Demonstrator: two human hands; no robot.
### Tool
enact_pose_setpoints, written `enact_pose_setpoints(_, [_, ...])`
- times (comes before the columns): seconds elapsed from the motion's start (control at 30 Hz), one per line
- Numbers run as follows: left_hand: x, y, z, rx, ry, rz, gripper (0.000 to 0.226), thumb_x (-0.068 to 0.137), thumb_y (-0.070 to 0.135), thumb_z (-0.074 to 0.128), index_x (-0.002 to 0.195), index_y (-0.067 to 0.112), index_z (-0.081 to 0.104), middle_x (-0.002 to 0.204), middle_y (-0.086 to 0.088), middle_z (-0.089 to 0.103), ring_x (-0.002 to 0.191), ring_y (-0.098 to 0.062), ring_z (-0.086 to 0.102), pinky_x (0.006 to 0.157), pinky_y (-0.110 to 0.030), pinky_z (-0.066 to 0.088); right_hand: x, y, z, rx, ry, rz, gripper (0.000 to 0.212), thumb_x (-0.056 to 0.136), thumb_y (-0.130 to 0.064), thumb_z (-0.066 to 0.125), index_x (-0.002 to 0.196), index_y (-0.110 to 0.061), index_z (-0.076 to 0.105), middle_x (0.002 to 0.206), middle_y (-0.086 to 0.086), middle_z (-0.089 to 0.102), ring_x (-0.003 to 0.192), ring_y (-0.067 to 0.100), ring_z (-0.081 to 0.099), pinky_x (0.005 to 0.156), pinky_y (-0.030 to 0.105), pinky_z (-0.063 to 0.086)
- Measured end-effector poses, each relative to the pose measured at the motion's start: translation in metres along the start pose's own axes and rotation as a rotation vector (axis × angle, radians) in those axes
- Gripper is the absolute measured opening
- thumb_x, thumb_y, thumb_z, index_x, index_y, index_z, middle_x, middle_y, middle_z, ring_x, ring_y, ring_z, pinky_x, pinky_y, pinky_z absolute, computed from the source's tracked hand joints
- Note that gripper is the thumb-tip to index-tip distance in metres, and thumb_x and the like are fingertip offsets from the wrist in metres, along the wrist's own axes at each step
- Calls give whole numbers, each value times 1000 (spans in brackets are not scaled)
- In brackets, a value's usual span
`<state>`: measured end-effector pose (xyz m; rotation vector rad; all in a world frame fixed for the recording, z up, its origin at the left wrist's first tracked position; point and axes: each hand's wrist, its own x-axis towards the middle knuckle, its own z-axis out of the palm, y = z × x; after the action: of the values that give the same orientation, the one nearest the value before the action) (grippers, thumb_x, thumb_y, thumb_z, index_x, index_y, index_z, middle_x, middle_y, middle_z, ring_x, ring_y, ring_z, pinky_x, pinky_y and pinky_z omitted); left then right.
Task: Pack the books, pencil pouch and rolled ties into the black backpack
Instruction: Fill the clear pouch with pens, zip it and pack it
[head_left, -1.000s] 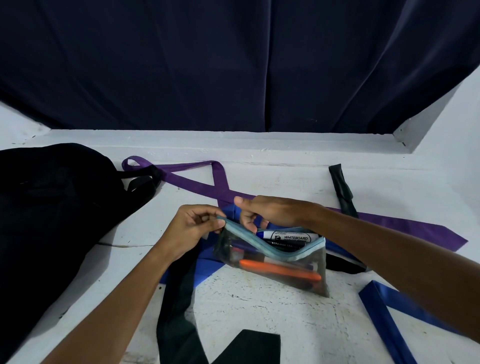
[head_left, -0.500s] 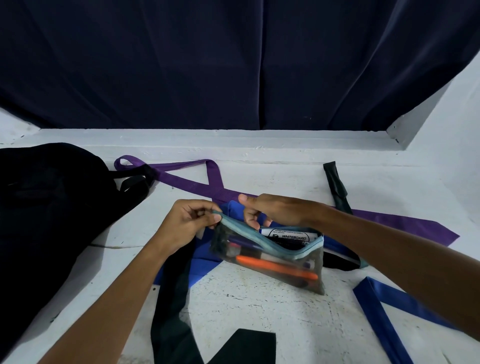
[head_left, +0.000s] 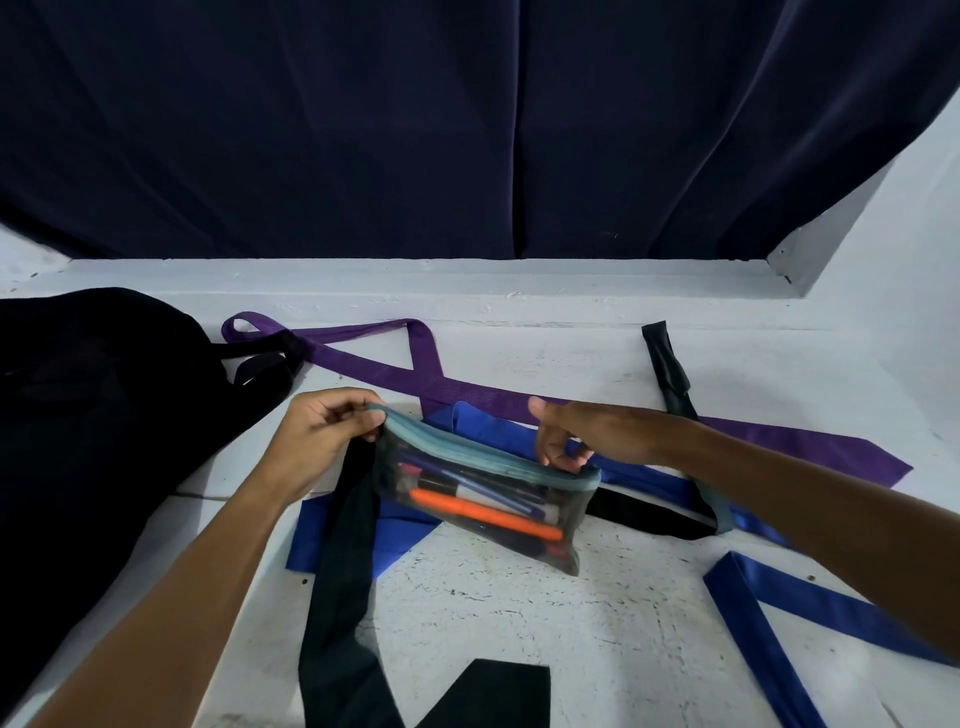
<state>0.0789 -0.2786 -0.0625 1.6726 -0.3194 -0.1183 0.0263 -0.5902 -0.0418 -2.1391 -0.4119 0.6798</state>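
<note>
Reaching in from the lower left, the left hand (head_left: 332, 431) pinched the left end of the pencil pouch (head_left: 483, 499) between curled fingers and thumb, at the corner of its teal zipper band. Right hand (head_left: 582, 434): entered from the right, forearm crossing the frame, fingertips curled down and pinching the right end of the same band, apparently at the zipper pull; thumb extended toward the left. Pouch: translucent grey mesh, held between both hands and tilted, its lower edge at or just above the surface, zipper drawn along the whole top. Contents visible through the mesh: an orange marker (head_left: 485, 514) and several darker pens.

Black backpack (head_left: 98, 415): lay at the left, well apart from the pouch, straps toward the centre. Ties, all unrolled and flat: purple tie (head_left: 769, 441) looped at the far side and running right; blue tie (head_left: 363, 535) under the pouch, a further blue length at the lower right; dark tie (head_left: 343, 587) running from below the left hand to the near edge; another black tie (head_left: 667, 369) at the far right.

Surface: white painted tabletop (head_left: 597, 613), scuffed and speckled, with a raised ledge along the far side. Backdrop: dark navy curtain (head_left: 467, 130) in folds; white wall at the right.
</note>
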Motion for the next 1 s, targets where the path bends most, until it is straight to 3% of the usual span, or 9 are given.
enact_pose_setpoints(0.13, [0,-2,-1,6,-4,9,37,81,-12,63,76,22,79,73,1,71,65,-11,61,66,-19,55,-10,4,-6,44,10,37,81,85,-79,8,52,-19,51,77,8,57,91,27,58,89,36,49])
enact_pose_setpoints(0.33, [0,0,1,6,15,-2,42,82,-13,63,74,25,79,73,4,72,68,-8,64,67,-18,55,-21,3,-5,71,67,48,73,92,-62,10,49,-20,51,94,20,61,90,22,60,90,35,50])
enact_pose_setpoints(0.4, [0,0,3,41,24,-15,41,83,-11,63,74,25,78,75,5,72,73,-7,65,71,-16,54,-27,4,-4,55,89,73,70,92,-61,16,52,-15,51,97,22,62,97,20,62,90,34,49])
enact_pose_setpoints(0.47, [-2,0,8,37,3,-39,31,87,-8,60,79,18,75,84,1,73,83,-11,65,78,-18,54,-29,4,-1,40,115,95,65,88,-63,31,57,-9,51,87,16,64,87,8,64,87,31,49])
enact_pose_setpoints(0.53, [-5,1,16,-112,-50,-114,17,93,-5,52,87,6,64,93,-8,74,88,-17,68,79,-23,56,-26,-1,3,62,152,90,54,82,-61,50,73,-9,59,80,3,64,77,3,62,80,25,49])
enact_pose_setpoints(0.6, [-10,5,23,-248,-74,-179,12,96,0,48,89,6,56,85,-8,73,78,-18,68,70,-23,56,-17,-13,11,41,135,96,50,76,-61,63,98,-15,60,91,-5,67,83,6,61,80,25,49])
enact_pose_setpoints(0.7, [-14,15,28,-222,-75,-192,13,97,4,50,89,11,56,73,-4,67,69,-16,63,63,-24,55,-2,-37,30,-199,24,151,76,70,-57,77,132,-29,43,115,-9,59,101,11,58,88,29,47])
enact_pose_setpoints(0.8, [-15,29,28,-103,-47,-169,14,97,6,52,86,13,57,72,-5,62,67,-16,59,59,-23,50,7,-47,41,-249,-32,165,73,66,-44,85,126,-26,49,113,-7,62,101,16,61,84,30,52])
enact_pose_setpoints(1.0, [-11,79,7,-15,84,-101,5,93,14,63,96,17,65,77,6,68,76,-10,62,66,-20,50,7,-68,36,173,-60,51,38,77,-26,80,110,-20,63,107,3,73,97,23,71,89,40,56])
